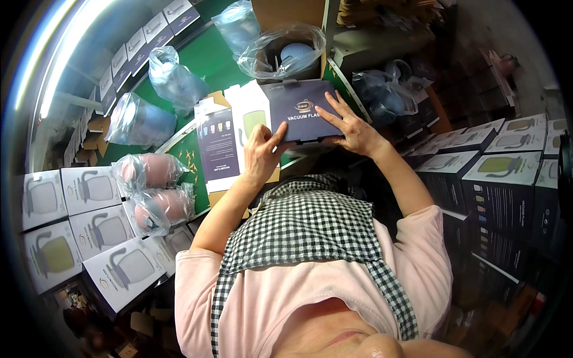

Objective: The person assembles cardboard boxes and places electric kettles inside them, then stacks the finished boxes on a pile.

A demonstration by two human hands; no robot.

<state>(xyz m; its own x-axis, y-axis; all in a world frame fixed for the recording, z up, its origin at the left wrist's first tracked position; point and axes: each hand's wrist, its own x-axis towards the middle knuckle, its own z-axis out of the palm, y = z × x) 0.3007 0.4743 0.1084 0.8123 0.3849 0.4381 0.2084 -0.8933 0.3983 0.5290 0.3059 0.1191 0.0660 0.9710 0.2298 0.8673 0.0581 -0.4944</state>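
Observation:
A dark navy printed carton (304,106) lies before me at the work table, its broad face up. It adjoins white and navy carton panels (221,143), one with a green flask picture; whether they are one piece I cannot tell. My left hand (262,152) is closed at the carton's near left corner, fingers curled and one digit pointing along its edge. Over the right end, my right hand (357,132) has its fingers spread on the face, with another digit by the near edge. Just beyond stands an open brown box (285,18) lined with clear plastic, a light blue rounded item inside.
Bagged blue flasks (140,122) stand on the green table (210,56). Bagged pink flasks (160,209) rest beside stacked printed boxes (98,227) at left. More stacked boxes (501,167) rise at right, near a dark bagged item (385,98). Small boxes (140,45) line the far left.

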